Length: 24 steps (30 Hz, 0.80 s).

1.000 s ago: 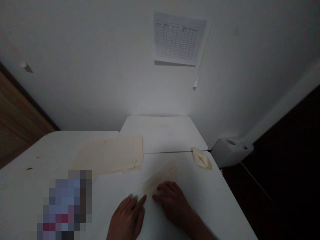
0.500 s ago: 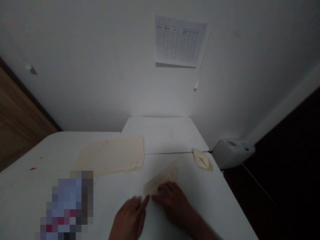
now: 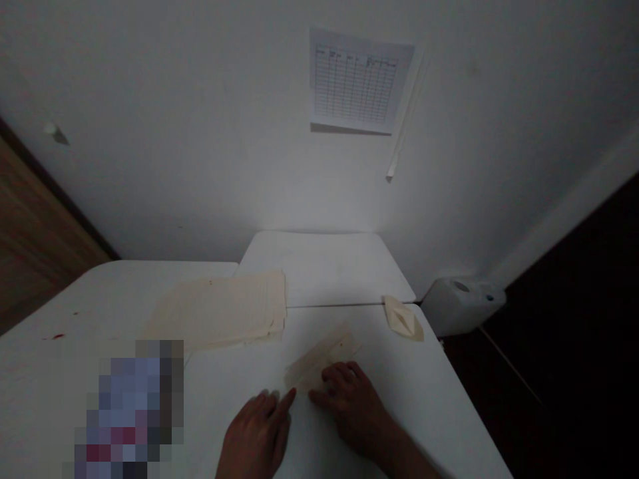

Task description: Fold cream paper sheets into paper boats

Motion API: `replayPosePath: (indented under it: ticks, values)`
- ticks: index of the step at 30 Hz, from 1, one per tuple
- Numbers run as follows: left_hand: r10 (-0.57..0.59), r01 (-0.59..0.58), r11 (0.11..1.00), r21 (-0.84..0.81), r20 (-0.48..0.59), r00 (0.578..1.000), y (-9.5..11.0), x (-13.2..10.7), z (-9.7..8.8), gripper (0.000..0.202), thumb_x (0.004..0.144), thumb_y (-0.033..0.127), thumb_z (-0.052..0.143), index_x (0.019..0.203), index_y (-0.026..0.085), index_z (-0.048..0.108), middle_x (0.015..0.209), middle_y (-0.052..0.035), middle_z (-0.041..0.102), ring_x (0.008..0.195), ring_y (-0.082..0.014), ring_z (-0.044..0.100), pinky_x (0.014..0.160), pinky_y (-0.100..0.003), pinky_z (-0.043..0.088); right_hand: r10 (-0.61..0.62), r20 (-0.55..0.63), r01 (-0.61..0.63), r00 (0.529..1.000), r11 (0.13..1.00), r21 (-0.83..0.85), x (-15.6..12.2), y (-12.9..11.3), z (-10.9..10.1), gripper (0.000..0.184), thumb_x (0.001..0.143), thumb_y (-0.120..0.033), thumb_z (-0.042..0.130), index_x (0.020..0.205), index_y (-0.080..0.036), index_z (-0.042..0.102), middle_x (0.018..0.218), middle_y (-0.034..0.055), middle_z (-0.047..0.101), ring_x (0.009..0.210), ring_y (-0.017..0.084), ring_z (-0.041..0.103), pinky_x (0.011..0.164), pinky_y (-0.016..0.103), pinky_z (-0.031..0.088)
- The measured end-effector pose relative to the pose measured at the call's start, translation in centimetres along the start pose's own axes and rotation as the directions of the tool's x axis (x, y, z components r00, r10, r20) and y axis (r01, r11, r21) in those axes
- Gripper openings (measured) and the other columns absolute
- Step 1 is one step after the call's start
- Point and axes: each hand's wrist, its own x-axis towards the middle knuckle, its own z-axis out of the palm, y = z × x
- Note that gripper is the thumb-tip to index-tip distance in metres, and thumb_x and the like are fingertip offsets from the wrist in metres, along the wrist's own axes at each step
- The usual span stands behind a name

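A small piece of thin, cream-coloured paper (image 3: pixel 314 358), creased or folded, lies slantwise on the white table in front of me. My left hand (image 3: pixel 257 429) rests at its near left corner, index finger stretched out with the tip on or right by the paper's edge; the other fingers are partly bent. My right hand (image 3: pixel 349 406) lies over the near right part of the paper, fingers curved down and a gap between thumb and fingertips. Neither hand visibly pinches the paper. Part of the sheet is hidden under the right hand.
Left of centre lies a stack of cream paper sheets (image 3: pixel 224 309). A folded paper piece (image 3: pixel 401 318) sits near the right table edge. A blurred-out object (image 3: pixel 122 406) is at front left. A white plastic container (image 3: pixel 462 303) stands beyond the right edge. A printed table sheet (image 3: pixel 355 83) hangs on the wall.
My right hand has shifted slightly to the right over the paper, and its thumb is farther from the left fingertip. My left hand stays nearly in place.
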Motion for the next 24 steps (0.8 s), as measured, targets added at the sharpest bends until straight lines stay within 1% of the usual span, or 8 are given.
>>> replayPosePath:
  ticks: [4,8,13,16,19,21,24]
  values:
    - [0.005,-0.005,1.0,0.006,-0.01,1.0,-0.04,-0.18,0.19,0.035,0.09,0.023,0.044,0.12,0.025,0.063,0.096,-0.0067,0.073,0.088,-0.0246,0.069,0.076,-0.04,0.058,0.0,-0.024,0.001,1.0,1.0,0.015,-0.62,0.24,0.07,0.031,0.094,-0.022,0.051,0.121,-0.034,0.058,0.116,0.0049,0.056,0.109,0.022,0.048,0.095,0.04,0.033]
    - [0.016,-0.016,1.0,0.01,-0.015,1.0,0.02,-0.07,0.17,0.035,0.09,0.022,0.044,0.12,0.026,0.063,0.096,-0.0061,0.073,0.088,-0.0243,0.069,0.077,-0.04,0.058,-0.025,-0.046,0.025,0.999,1.0,0.002,-0.69,0.22,0.25,0.031,0.093,-0.022,0.053,0.121,-0.031,0.057,0.115,0.0057,0.057,0.107,0.023,0.048,0.095,0.04,0.033]
    - [0.009,-0.009,1.0,0.019,-0.025,1.0,-0.01,-0.07,0.11,0.036,0.089,0.02,0.044,0.119,0.025,0.063,0.093,-0.0057,0.072,0.087,-0.0243,0.069,0.076,-0.04,0.058,-0.04,-0.036,0.04,0.999,0.999,-0.02,-0.51,0.16,0.36,0.029,0.089,-0.021,0.057,0.118,-0.028,0.058,0.106,0.0051,0.058,0.099,0.022,0.05,0.091,0.039,0.034]
    - [0.013,-0.012,1.0,0.019,-0.022,1.0,0.06,-0.07,0.14,0.036,0.089,0.02,0.044,0.12,0.025,0.061,0.093,-0.0058,0.072,0.087,-0.0238,0.068,0.076,-0.038,0.058,-0.038,-0.025,0.037,0.999,0.999,-0.035,-0.41,0.11,0.38,0.029,0.089,-0.022,0.057,0.117,-0.029,0.058,0.102,0.0045,0.058,0.097,0.022,0.049,0.09,0.039,0.034]
    - [0.031,-0.031,0.999,-0.009,-0.012,0.999,0.29,0.27,0.02,0.041,0.088,0.016,0.042,0.125,0.026,0.057,0.091,-0.0045,0.071,0.084,-0.0212,0.068,0.076,-0.035,0.056,-0.042,-0.018,0.041,0.999,0.998,-0.037,-0.28,0.06,0.44,0.028,0.091,-0.023,0.055,0.119,-0.029,0.058,0.102,0.005,0.058,0.098,0.023,0.048,0.09,0.039,0.034]
    - [0.054,-0.053,0.997,-0.047,0.019,0.998,0.47,0.59,-0.1,0.047,0.085,0.012,0.042,0.128,0.027,0.053,0.088,-0.0033,0.07,0.08,-0.0191,0.067,0.075,-0.032,0.056,-0.036,-0.014,0.036,0.999,0.999,-0.026,-0.2,0.06,0.5,0.028,0.092,-0.024,0.054,0.119,-0.029,0.058,0.102,0.0048,0.057,0.097,0.022,0.048,0.09,0.039,0.034]
    - [0.094,-0.09,0.993,-0.074,0.055,0.994,0.6,0.77,-0.09,0.055,0.081,0.007,0.042,0.132,0.027,0.049,0.083,-0.0021,0.069,0.074,-0.0189,0.066,0.074,-0.032,0.055,-0.022,-0.009,0.022,1.0,1.0,-0.011,-0.18,0.07,0.54,0.028,0.092,-0.025,0.054,0.118,-0.031,0.059,0.1,0.0038,0.058,0.094,0.022,0.049,0.087,0.038,0.035]
